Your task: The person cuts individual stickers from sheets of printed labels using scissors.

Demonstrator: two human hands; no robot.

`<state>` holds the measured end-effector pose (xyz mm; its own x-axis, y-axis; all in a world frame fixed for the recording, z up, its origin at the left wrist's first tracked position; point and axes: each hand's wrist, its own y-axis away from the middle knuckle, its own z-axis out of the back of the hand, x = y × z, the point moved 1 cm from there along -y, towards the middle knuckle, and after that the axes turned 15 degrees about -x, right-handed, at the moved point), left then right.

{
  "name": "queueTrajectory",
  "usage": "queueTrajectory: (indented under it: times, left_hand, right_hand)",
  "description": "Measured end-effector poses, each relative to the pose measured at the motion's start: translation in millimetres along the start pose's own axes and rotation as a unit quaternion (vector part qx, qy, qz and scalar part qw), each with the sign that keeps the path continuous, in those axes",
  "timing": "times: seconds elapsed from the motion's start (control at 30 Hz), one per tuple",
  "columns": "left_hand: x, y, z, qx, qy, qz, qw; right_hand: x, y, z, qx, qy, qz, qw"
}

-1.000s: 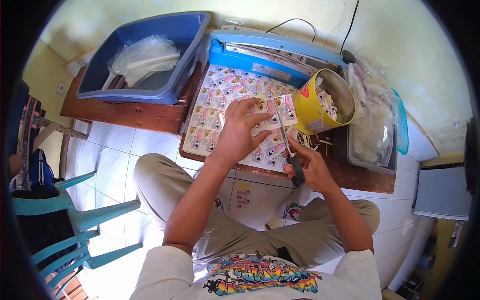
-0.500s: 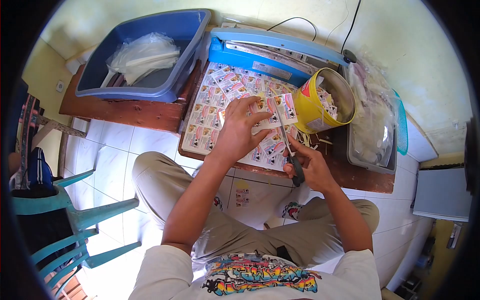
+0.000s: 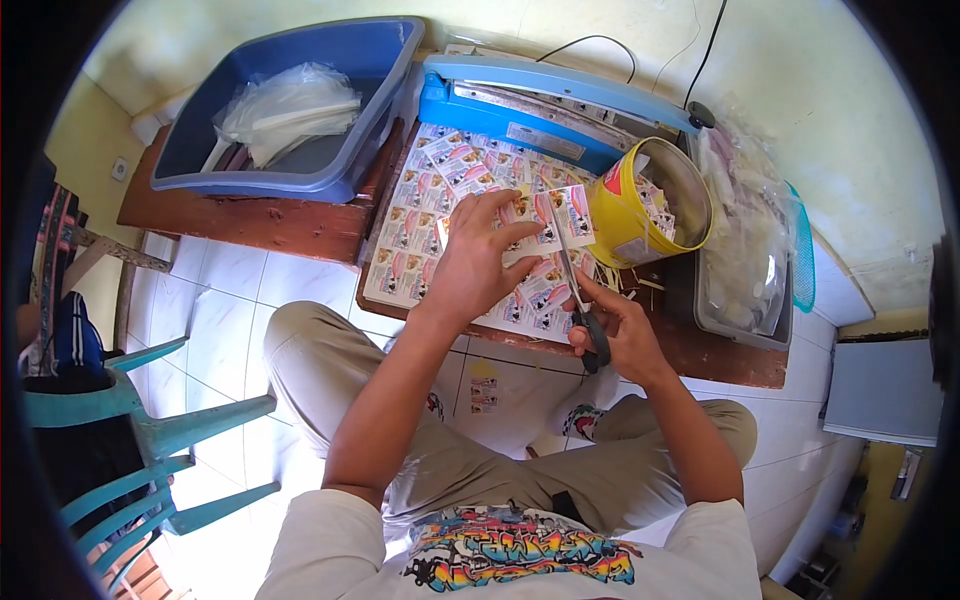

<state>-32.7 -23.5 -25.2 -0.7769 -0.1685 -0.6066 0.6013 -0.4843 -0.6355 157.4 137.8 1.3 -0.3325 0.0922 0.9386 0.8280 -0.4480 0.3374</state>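
Between our hands we list one printed strip (image 3: 574,216), held in our left hand (image 3: 478,252), its cut seemingly unfinished; scissors (image 3: 570,268), gripped in our right hand (image 3: 622,335). Beyond the right: yellow tub (image 3: 625,210), small pieces (image 3: 655,207) inside, apparently done. Beneath both: printed sheets (image 3: 404,238), apparently uncut.

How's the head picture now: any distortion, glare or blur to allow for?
Head view throughout: dark curved border and wide-angle bowing; glare washes out the white floor tiles at lower left; the black-handled metal scissors look fairly sharp; small print on the white printed paper is too fine to read.
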Motion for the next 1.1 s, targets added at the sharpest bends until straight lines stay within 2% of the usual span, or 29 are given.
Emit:
queueTrajectory:
  times: [0.3, 0.5, 1.1]
  left_hand:
    - [0.0, -0.4, 0.4, -0.007, 0.005, -0.001, 1.000]
    - [0.5, -0.1, -1.5, -0.013, 0.015, -0.009, 1.000]
    - [-0.8, 0.1, -1.7, -0.007, 0.009, -0.009, 1.000]
  right_hand:
    - [-3.9, -0.1, -1.8, 0.002, 0.022, 0.029, 0.999]
    - [0.7, 0.8, -0.6, -0.001, 0.006, -0.007, 1.000]
    - [-3.1, 0.8, -0.7, -0.002, 0.034, 0.011, 0.999]
